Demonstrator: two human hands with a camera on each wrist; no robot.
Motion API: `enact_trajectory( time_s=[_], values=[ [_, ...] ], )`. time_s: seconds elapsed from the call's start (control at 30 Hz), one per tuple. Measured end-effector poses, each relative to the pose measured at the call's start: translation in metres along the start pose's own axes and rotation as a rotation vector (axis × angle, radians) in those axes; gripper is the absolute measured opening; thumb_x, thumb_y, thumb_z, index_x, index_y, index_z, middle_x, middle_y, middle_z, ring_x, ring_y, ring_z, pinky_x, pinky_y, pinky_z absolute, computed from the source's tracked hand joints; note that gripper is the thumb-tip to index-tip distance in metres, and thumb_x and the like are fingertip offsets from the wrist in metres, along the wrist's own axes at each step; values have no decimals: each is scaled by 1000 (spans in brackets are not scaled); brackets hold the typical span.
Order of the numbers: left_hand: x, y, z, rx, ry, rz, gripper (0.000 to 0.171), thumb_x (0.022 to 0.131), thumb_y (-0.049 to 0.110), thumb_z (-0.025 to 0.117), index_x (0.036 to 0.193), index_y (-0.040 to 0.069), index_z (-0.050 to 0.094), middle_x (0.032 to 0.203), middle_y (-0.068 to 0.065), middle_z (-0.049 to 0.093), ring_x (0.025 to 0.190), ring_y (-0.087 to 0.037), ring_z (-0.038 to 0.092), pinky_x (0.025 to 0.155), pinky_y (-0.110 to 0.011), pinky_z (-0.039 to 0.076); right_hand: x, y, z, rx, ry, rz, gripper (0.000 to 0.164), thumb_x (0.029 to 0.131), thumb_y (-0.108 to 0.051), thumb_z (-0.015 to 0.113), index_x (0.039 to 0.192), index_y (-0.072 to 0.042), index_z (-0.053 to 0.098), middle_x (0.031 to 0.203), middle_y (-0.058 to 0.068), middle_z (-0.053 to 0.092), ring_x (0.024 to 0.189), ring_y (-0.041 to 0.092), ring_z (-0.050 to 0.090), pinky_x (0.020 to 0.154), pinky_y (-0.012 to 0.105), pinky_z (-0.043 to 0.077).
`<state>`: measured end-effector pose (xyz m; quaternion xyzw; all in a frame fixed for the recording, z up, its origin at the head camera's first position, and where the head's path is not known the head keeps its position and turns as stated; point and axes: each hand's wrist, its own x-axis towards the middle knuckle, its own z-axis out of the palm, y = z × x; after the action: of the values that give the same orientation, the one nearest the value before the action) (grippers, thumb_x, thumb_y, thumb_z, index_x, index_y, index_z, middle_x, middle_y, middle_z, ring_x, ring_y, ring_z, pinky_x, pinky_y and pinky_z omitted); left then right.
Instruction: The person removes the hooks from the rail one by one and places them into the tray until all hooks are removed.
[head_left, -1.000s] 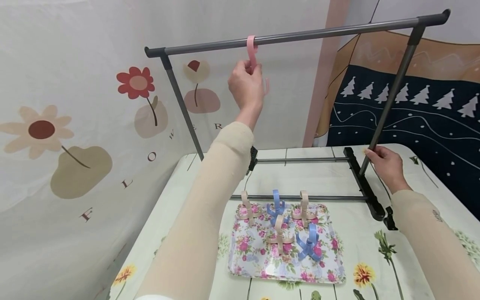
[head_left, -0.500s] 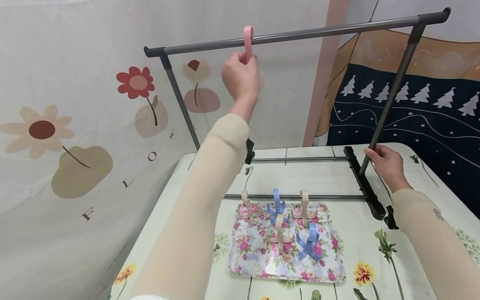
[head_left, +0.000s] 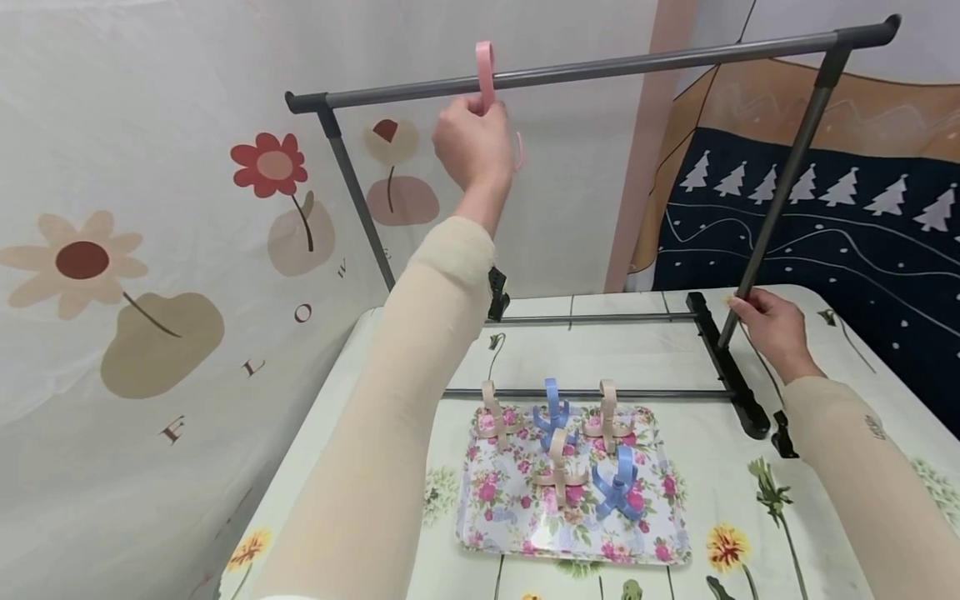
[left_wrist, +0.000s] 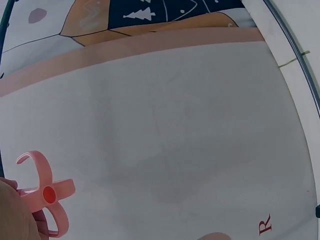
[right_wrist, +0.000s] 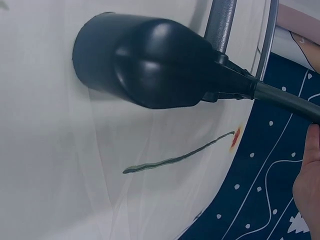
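My left hand [head_left: 474, 146] pinches the stem of a pink claw hanger hook [head_left: 485, 71] at the top rail [head_left: 637, 69] of a grey metal rack. The hook's upper curve stands above the rail, and my fingers are just under it. In the left wrist view, the prongs of the pink claw hook [left_wrist: 46, 172] spread out beside the left hand [left_wrist: 15, 215]. Low on the rack's right upright [head_left: 783, 187], my right hand [head_left: 776, 327] grips the post. The right wrist view catches only part of the right hand [right_wrist: 309, 185] under that post [right_wrist: 285, 100].
A floral tray [head_left: 502, 537] on the table holds beige claw hooks [head_left: 559, 477] and blue claw hooks [head_left: 617, 490]. Behind the tray lie the rack's lower bars [head_left: 600, 394] and black right foot [head_left: 723, 367]. A curtain with printed flowers [head_left: 270, 167] hangs at the left.
My left hand has moved up and a little left along the rail with the pink claw hook, whose curve now stands higher above it. The right hand has stayed on the upright.
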<state>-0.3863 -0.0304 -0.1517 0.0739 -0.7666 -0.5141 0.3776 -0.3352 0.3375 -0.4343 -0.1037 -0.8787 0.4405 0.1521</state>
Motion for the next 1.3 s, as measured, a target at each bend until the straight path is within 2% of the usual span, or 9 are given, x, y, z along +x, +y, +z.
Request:
enact_trajectory(
  time_s=[0.1,0.23,0.27,0.4,0.7,0.9,1.03,1.3],
  values=[
    [7,7,-5,-30,5,40,13,92,23,72,97,12,76,93,2,73,84,-10,62,75,-17,47,3,-2,-1,21,19,9,52,102,-44,51,129,-1,60,108,12,62,100,28,48,82,49,39],
    [9,11,-6,-61,-26,81,15,93,24,71,100,11,74,96,0,73,86,-10,63,77,-16,47,3,1,-5,2,21,9,54,102,-47,49,130,-1,59,109,13,61,98,27,47,78,46,39],
    [8,10,-5,-65,-34,75,15,93,24,71,100,11,75,96,0,73,86,-10,62,77,-16,47,3,3,-6,-11,9,-7,56,102,-47,48,130,0,58,110,16,59,98,29,47,79,44,39],
    [2,5,-1,-93,-47,41,15,92,24,73,101,12,75,95,1,72,87,-9,62,77,-15,48,1,7,-7,-26,-7,4,57,102,-49,47,131,0,58,108,12,60,96,27,47,75,39,39],
    [-3,-1,-6,-122,-79,81,14,92,20,72,101,10,74,94,-1,72,86,-9,62,75,-15,47,2,5,-3,-8,19,-2,58,101,-50,48,131,-1,59,106,8,60,99,25,49,81,41,40],
    [-11,-11,-9,-116,-134,98,14,92,19,73,100,9,74,92,-2,72,82,-10,63,71,-17,50,4,6,-2,-14,27,-12,56,102,-47,49,131,0,59,113,17,60,100,27,49,81,43,41],
    [-17,-17,-10,-133,-182,120,14,92,19,72,99,8,74,90,-3,72,81,-11,64,70,-18,52,3,4,-1,-13,29,-2,57,102,-48,48,131,-1,59,111,14,60,100,25,49,81,41,40],
    [-22,-29,-15,-123,-255,119,18,90,21,76,101,7,73,91,-3,71,82,-11,65,72,-18,52,1,2,-1,30,42,17,56,102,-47,50,131,0,59,117,18,61,106,32,50,83,52,41]
  ],
)
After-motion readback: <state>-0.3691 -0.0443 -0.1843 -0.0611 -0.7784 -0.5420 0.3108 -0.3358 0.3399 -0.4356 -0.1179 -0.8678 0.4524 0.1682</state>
